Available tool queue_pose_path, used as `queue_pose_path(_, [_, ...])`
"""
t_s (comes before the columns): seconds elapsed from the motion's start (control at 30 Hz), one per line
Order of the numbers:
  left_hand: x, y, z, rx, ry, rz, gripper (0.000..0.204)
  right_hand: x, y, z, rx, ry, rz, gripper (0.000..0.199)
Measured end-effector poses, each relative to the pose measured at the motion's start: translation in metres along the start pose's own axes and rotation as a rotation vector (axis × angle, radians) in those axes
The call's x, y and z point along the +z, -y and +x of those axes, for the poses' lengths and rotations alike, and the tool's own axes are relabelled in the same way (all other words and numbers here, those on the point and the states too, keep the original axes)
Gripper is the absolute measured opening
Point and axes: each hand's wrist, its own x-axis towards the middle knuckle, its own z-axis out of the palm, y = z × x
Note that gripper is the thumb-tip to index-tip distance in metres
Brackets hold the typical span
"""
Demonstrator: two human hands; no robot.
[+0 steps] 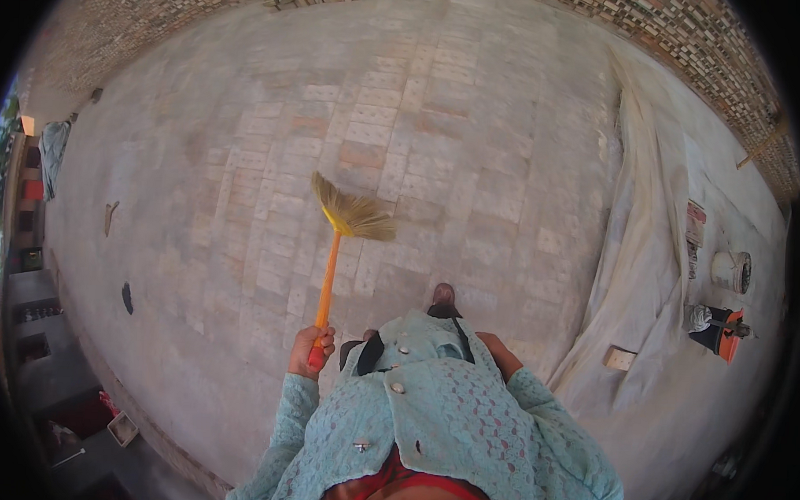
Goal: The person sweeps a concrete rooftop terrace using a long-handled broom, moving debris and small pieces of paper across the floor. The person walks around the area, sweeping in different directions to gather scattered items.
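Observation:
My left hand [312,347] is wrapped round the lower end of an orange handle, gripping a broom [329,270]. The broom points away from me, its yellow-bound, straw-coloured bristles [355,212] fanned out over the brick floor [369,130]. Whether the bristles touch the floor, I cannot tell. On the other side, my right hand [499,352] hangs beside my hip, close against the light blue jacket. Its fingers are mostly hidden, and no object shows in it.
A pale plastic sheet [635,205] runs along the right, with a brick [619,357] on it. Beyond stand a white bucket [730,271] and an orange-and-black container [723,334]. Brick walls [689,48] rise at the far side. A dark scrap [127,298] lies at left.

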Motion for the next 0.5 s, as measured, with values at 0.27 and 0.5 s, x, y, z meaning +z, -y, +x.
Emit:
queue_pose_path(0.27, [0.029,-0.021,-0.054,0.147,-0.017,-0.043,0.035,-0.048,0.039,0.053,0.116,-0.007,0.129,0.04])
queue_pose_path(0.5, [0.086,-0.059,-0.008,0.016,0.196,0.081,0.04,-0.095,0.101,0.098,0.157,0.166,0.163,0.056])
